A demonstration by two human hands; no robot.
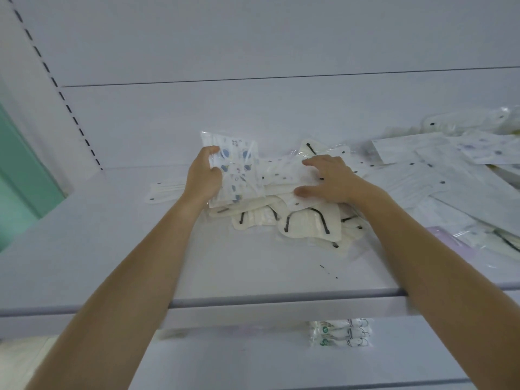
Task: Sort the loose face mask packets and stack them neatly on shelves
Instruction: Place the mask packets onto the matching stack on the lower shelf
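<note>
Two hands show: the left hand [204,175] and the right hand [329,178]. One blue-printed packet [239,170] is at centre. The cream packets [306,220] below it and the pale packets [439,170] at right overlap too much to count. Three stacked packets [340,332] lie lower centre. Two shelves: upper shelf [112,249], lower shelf [225,361].

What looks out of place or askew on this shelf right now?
Nothing looks damaged, but the shelf is untidy: cream masks lie heaped crookedly under the right hand, white packets sprawl askew at the right, and a lone mask lies apart beside the left hand, which holds a patterned packet.
</note>
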